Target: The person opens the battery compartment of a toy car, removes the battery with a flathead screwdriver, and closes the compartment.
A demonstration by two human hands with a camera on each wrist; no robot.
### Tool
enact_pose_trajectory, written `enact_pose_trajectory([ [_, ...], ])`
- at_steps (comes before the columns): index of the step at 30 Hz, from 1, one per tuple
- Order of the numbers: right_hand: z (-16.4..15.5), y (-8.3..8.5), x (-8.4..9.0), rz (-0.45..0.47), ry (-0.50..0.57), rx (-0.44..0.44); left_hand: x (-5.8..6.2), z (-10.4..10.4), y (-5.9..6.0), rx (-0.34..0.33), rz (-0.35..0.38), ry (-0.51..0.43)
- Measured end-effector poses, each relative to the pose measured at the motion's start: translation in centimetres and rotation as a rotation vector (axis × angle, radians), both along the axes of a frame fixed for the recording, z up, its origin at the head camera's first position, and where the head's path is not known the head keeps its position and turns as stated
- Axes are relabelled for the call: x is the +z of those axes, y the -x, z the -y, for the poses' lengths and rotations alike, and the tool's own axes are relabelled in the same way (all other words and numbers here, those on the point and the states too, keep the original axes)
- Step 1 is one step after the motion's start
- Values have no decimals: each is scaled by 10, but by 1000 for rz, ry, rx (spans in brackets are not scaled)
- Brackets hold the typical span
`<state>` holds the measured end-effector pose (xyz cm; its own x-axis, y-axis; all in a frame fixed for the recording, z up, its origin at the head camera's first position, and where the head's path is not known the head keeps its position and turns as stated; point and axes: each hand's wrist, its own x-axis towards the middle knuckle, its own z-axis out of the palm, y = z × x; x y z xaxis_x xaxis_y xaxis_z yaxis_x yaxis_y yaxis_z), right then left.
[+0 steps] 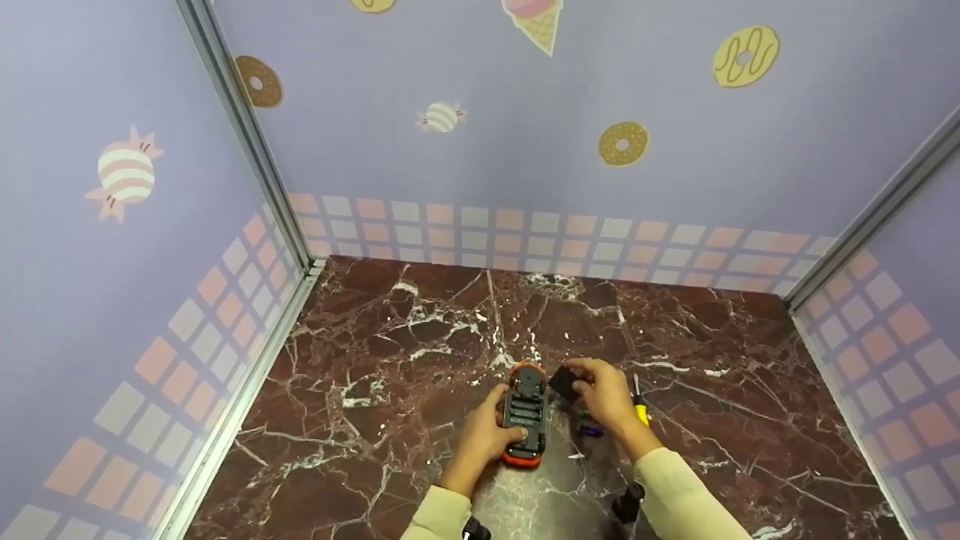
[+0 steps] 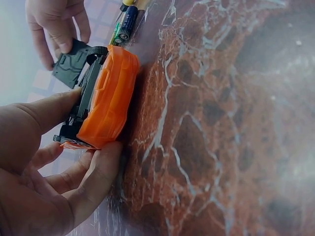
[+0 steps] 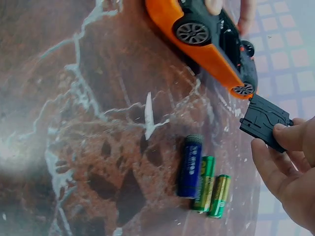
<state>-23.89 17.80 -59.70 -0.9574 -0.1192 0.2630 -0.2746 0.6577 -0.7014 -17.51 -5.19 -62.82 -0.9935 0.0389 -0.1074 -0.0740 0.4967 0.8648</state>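
Observation:
An orange toy car lies wheels-up, its black underside and slotted battery compartment facing the head camera. My left hand grips it from the left, thumb on the underside and fingers against the orange body. Between thumb and fingers, my right hand pinches a flat black battery cover, held just right of the car's far end. Below that hand lie a blue battery and two green batteries, side by side on the marbled surface.
A screwdriver with a yellow handle lies to the right of my right hand. A thin white scrap is on the marbled surface near the batteries. Patterned panels rise at the back and both sides.

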Motion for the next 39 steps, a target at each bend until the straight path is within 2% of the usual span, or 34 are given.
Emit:
enact_pose_trajectory([
  [9,11,-3,8,-37,27,39,-1,0,-1,-4,-42,2],
  [17,23,-9,7,-34,29,110,-1,-1,0,3,-21,7],
  [22,31,-14,9,19,23,153,-2,-1,0,12,-28,13],
  [26,36,-16,10,45,-13,175,-2,-1,-1,7,-29,2],
  [30,39,-18,7,29,-56,204,-2,-1,-1,2,-43,-2],
  [39,48,-18,2,44,-87,241,-1,-2,0,16,-68,42],
])
